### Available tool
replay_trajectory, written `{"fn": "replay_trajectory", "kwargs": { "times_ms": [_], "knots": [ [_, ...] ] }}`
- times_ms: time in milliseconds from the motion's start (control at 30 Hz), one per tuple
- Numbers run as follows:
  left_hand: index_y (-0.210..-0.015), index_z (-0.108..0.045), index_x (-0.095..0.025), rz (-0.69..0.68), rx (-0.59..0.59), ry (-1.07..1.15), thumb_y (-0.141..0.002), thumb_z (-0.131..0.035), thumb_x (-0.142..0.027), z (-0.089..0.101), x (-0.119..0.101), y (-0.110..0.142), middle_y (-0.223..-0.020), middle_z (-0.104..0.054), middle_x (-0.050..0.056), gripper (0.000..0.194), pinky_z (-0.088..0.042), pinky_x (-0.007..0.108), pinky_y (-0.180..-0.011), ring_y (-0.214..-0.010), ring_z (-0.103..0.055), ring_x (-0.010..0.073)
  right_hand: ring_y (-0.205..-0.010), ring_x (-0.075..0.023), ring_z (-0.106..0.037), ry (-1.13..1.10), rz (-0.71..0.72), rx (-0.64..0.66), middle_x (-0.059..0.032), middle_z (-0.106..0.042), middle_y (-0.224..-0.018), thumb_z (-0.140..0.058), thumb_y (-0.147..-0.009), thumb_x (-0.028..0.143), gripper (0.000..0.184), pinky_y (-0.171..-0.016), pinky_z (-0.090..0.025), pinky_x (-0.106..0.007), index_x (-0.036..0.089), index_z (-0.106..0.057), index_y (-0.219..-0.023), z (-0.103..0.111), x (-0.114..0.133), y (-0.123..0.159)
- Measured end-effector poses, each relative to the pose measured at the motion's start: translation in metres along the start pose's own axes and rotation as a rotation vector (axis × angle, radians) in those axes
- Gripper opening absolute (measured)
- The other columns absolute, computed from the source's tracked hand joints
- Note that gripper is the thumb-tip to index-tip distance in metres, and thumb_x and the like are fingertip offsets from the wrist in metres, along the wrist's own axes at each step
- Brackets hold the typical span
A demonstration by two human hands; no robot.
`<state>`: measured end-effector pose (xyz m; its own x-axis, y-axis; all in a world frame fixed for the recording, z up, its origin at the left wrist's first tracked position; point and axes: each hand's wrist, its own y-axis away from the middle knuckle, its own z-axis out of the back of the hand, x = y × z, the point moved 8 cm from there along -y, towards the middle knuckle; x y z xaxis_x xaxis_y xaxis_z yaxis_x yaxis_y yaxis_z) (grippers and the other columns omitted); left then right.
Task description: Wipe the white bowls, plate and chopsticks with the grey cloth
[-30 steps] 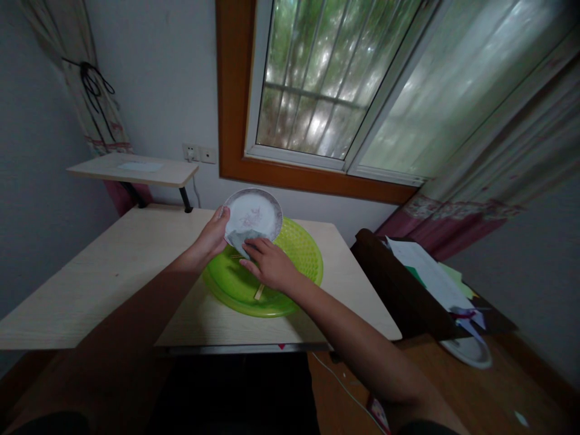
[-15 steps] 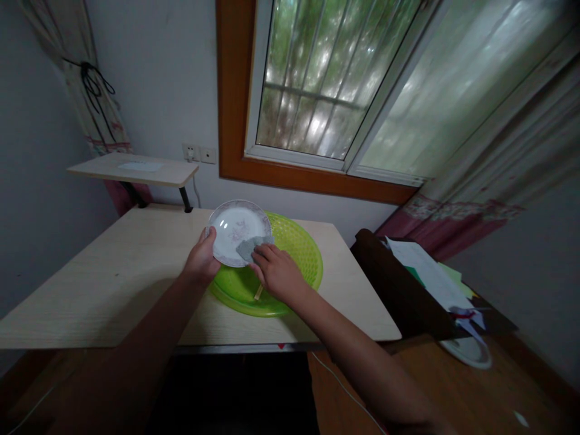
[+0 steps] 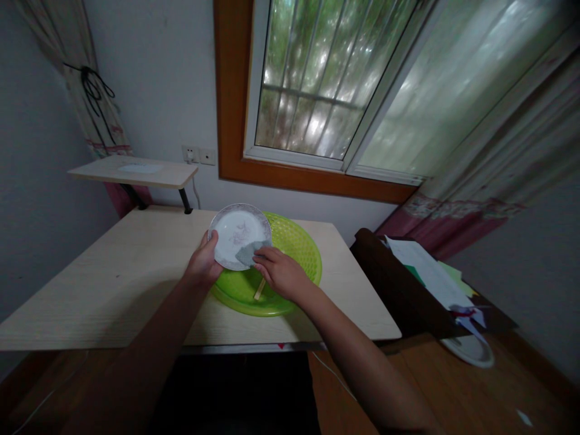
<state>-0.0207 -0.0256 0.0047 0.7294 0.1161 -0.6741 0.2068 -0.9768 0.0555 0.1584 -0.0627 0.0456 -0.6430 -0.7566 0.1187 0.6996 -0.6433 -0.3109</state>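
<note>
My left hand (image 3: 205, 261) grips the left rim of a white plate (image 3: 233, 226) with a patterned border and a faint flower motif, thumb on its upper face. The plate is tilted toward me, raised over the left part of a green plastic basket (image 3: 303, 248). My right hand (image 3: 281, 272) has its fingers closed on a grey-green cloth (image 3: 248, 254), which lies against the plate's lower right. Below the right hand, chopsticks (image 3: 260, 289) lie in the basket, partly hidden by the hand and plate.
The basket stands on a pale wooden table (image 3: 136, 272). A small raised shelf (image 3: 158, 172) with a paper sits at the back left. Right of the table, papers (image 3: 421, 260) lie on a dark brown piece of furniture (image 3: 399, 296). A window is behind the table.
The plate and my left hand have moved left and a little lower, and the plate's face has turned more toward me. My right hand with the cloth has shifted slightly right and down.
</note>
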Motion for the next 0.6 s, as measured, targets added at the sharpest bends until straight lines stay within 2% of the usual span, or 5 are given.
{"fn": "replay_trajectory", "kwargs": {
  "times_ms": [167, 300, 400, 500, 600],
  "knots": [
    [-0.14, -0.055, -0.02, 0.016, -0.02, 0.041, -0.106, -0.046, -0.021, -0.006, 0.001, 0.002, -0.133, -0.071, 0.015, 0.035, -0.054, 0.05, -0.109, -0.127, -0.067, 0.0277, -0.147, -0.0309, -0.045, 0.086, -0.094, -0.036, -0.0152, -0.058, -0.15, -0.043, -0.109, 0.038, 0.044, -0.117, -0.045, -0.048, 0.014, -0.064, -0.139, -0.007, -0.011, 0.005],
    [-0.135, -0.058, -0.017, 0.011, -0.009, 0.026, -0.106, -0.045, -0.022, -0.007, 0.0, 0.003, -0.129, -0.072, 0.016, 0.031, -0.055, 0.049, -0.108, -0.124, -0.068, 0.0282, -0.147, -0.0314, -0.045, -0.035, -0.117, 0.011, -0.0198, -0.054, -0.152, -0.041, -0.109, 0.041, 0.05, -0.122, -0.04, -0.047, 0.009, -0.061, -0.142, -0.017, 0.01, 0.006],
    [-0.132, -0.058, -0.018, 0.009, -0.003, 0.012, -0.107, -0.044, -0.023, -0.007, -0.001, 0.004, -0.127, -0.073, 0.015, 0.029, -0.057, 0.047, -0.105, -0.121, -0.07, 0.0271, -0.148, -0.0284, -0.044, -0.189, -0.054, 0.062, -0.0211, -0.049, -0.155, -0.039, -0.109, 0.045, 0.056, -0.125, -0.036, -0.044, 0.008, -0.052, -0.15, -0.021, 0.033, 0.005],
    [-0.131, -0.057, -0.019, 0.021, -0.018, -0.003, -0.107, -0.044, -0.024, -0.003, 0.0, 0.003, -0.128, -0.072, 0.014, 0.027, -0.059, 0.046, -0.103, -0.117, -0.072, 0.026, -0.152, -0.0251, -0.038, -0.317, 0.028, 0.107, -0.0187, -0.043, -0.16, -0.036, -0.11, 0.047, 0.059, -0.127, -0.032, -0.043, 0.012, -0.043, -0.157, -0.02, 0.049, 0.004],
    [-0.131, -0.056, -0.019, 0.018, 0.0, -0.005, -0.106, -0.047, -0.025, -0.002, 0.0, 0.003, -0.128, -0.072, 0.014, 0.027, -0.059, 0.046, -0.102, -0.117, -0.072, 0.0268, -0.153, -0.0233, -0.037, -0.361, 0.051, 0.151, -0.0143, -0.042, -0.163, -0.033, -0.11, 0.05, 0.058, -0.126, -0.032, -0.043, 0.018, -0.041, -0.158, -0.017, 0.05, 0.005]
  ]
}}
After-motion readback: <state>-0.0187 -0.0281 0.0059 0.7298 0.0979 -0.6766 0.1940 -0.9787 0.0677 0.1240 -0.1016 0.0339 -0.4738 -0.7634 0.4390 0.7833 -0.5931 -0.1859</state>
